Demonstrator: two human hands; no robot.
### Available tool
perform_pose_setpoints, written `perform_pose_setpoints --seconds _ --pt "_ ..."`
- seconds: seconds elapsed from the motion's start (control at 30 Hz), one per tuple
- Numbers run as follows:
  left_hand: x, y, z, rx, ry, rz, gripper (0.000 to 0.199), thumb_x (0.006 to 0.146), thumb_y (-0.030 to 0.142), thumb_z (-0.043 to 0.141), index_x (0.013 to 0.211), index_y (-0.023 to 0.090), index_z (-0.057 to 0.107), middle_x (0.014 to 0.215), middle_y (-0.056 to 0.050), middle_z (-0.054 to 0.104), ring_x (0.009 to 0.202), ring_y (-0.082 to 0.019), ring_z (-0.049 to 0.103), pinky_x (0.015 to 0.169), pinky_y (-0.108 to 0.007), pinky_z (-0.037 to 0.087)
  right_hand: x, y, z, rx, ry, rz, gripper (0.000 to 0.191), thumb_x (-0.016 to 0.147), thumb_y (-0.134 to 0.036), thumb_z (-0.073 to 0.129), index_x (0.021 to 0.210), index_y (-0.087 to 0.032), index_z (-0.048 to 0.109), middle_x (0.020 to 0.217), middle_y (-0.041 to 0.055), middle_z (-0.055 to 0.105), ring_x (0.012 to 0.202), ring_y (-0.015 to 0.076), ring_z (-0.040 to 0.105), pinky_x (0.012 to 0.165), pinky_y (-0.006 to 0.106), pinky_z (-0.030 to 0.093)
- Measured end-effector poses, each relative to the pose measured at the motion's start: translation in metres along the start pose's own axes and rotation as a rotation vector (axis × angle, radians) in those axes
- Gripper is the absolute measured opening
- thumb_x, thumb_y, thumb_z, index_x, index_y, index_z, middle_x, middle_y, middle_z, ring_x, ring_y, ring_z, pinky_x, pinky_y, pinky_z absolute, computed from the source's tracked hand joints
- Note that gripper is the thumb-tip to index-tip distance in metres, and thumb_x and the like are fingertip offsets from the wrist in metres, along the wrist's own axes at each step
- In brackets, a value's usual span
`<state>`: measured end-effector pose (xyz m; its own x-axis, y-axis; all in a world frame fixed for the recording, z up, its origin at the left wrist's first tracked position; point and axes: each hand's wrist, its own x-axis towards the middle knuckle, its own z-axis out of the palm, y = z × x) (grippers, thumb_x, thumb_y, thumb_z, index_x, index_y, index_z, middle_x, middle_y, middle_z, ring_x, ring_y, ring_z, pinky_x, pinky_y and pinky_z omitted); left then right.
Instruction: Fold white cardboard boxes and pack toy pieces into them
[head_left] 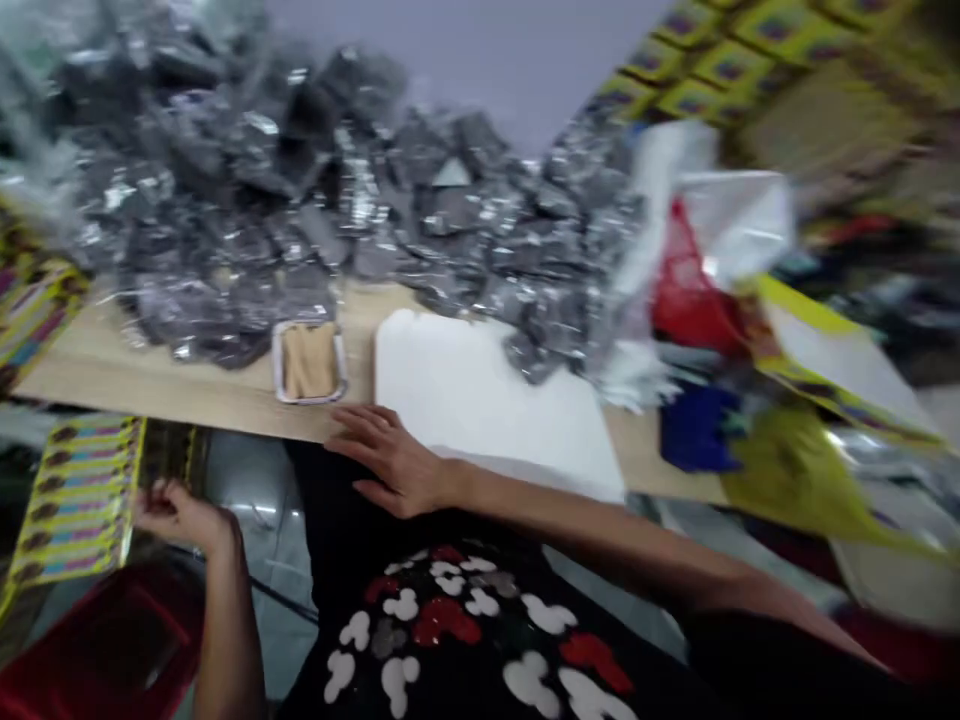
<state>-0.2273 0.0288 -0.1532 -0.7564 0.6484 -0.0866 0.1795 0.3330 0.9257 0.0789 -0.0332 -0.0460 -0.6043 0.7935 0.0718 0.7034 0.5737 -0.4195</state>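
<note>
Bags of shiny silver plastic [337, 210] heap up top; our right hand [390, 460] lies open by a flat white sheet [495, 400], left hand [180, 515] curled.

A strip of grey floor [262, 520] gives the left hand [180, 515] a way forward, between the patterned cards [75, 500] and the right hand [391, 462]. A red bin [105, 640] stands in the way below that left hand. Across the wooden table [150, 375], the heap of silver bags [300, 200] blocks the far side, the small tray [309, 362] and white board [487, 400] sit before it, and colored bags [697, 430] crowd the right.
</note>
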Motion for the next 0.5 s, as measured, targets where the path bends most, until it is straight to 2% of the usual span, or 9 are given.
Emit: perform_pose_setpoints --seconds 0.07,0.1,0.13,0.2,0.27,0.3,0.4,0.43,0.5 --pt "-0.043 0.040 -0.011 0.030 -0.008 0.311 0.038 0.097 0.040 0.047 0.132 0.028 0.049 0.124 -0.013 0.061 0.125 -0.034 0.064 0.110 -0.058 0.057 -0.017 -0.001 -0.014 -0.038 0.089 0.033 0.056 0.104 -0.037 0.052 0.156 -0.015 0.057 0.173 0.0236 0.041 0.165 0.0348 0.032 0.128 0.061 0.031" --pt "-0.065 0.060 -0.015 0.011 -0.082 0.465 0.034 0.098 0.044 0.050 0.128 0.027 0.054 0.121 -0.012 0.063 0.120 -0.035 0.066 0.109 -0.059 0.057 -0.030 -0.001 -0.020 -0.069 0.121 0.065 0.055 0.105 -0.034 0.050 0.157 -0.016 0.056 0.173 0.0225 0.041 0.165 0.0341 0.031 0.129 0.060 0.029" --pt "-0.087 0.078 -0.017 -0.014 -0.214 0.601 0.031 0.100 0.046 0.052 0.123 0.027 0.059 0.117 -0.012 0.065 0.115 -0.034 0.068 0.107 -0.059 0.058 -0.046 0.001 -0.025 -0.102 0.147 0.109 0.055 0.105 -0.031 0.049 0.157 -0.016 0.056 0.173 0.0219 0.042 0.165 0.0340 0.031 0.129 0.060 0.029" --pt "-0.125 0.108 -0.013 -0.018 -0.564 0.779 0.030 0.101 0.047 0.055 0.119 0.025 0.066 0.116 -0.011 0.067 0.113 -0.032 0.069 0.108 -0.055 0.059 -0.079 0.011 -0.034 -0.160 0.174 0.220 0.054 0.104 -0.027 0.048 0.157 -0.015 0.056 0.173 0.0221 0.042 0.165 0.0351 0.032 0.128 0.061 0.029" --pt "-0.154 0.128 0.004 0.103 -0.816 0.859 0.039 0.098 0.048 0.060 0.128 0.023 0.068 0.127 -0.014 0.066 0.123 -0.034 0.067 0.114 -0.053 0.056 -0.109 0.032 -0.044 -0.209 0.157 0.300 0.054 0.106 -0.027 0.046 0.158 -0.017 0.055 0.176 0.0208 0.038 0.166 0.0367 0.029 0.127 0.062 0.030" --pt "-0.164 0.134 0.017 0.196 -0.859 0.871 0.049 0.096 0.049 0.062 0.135 0.020 0.065 0.135 -0.018 0.063 0.131 -0.038 0.064 0.118 -0.056 0.052 -0.121 0.047 -0.050 -0.235 0.138 0.325 0.055 0.107 -0.029 0.045 0.160 -0.019 0.054 0.178 0.0186 0.035 0.168 0.0372 0.026 0.128 0.063 0.028" --pt "-0.182 0.145 0.058 0.468 -0.803 0.826 0.074 0.091 0.052 0.064 0.147 0.005 0.055 0.147 -0.031 0.052 0.145 -0.049 0.051 0.125 -0.064 0.042 -0.150 0.102 -0.073 -0.319 0.103 0.428 0.055 0.111 -0.036 0.043 0.164 -0.024 0.050 0.182 0.0106 0.029 0.171 0.0369 0.016 0.133 0.067 0.015" --pt "-0.185 0.148 0.070 0.548 -0.788 0.803 0.074 0.092 0.052 0.063 0.145 0.002 0.055 0.146 -0.033 0.052 0.145 -0.051 0.050 0.125 -0.065 0.041 -0.158 0.120 -0.080 -0.345 0.118 0.483 0.055 0.112 -0.036 0.040 0.165 -0.024 0.049 0.182 0.0091 0.028 0.171 0.0364 0.015 0.134 0.067 0.011" --pt "-0.188 0.153 0.086 0.667 -0.790 0.766 0.062 0.093 0.049 0.061 0.135 0.004 0.061 0.139 -0.032 0.057 0.140 -0.049 0.055 0.122 -0.064 0.043 -0.172 0.152 -0.092 -0.385 0.185 0.586 0.055 0.113 -0.033 0.035 0.166 -0.022 0.047 0.183 0.0078 0.027 0.171 0.0353 0.016 0.134 0.069 0.005"
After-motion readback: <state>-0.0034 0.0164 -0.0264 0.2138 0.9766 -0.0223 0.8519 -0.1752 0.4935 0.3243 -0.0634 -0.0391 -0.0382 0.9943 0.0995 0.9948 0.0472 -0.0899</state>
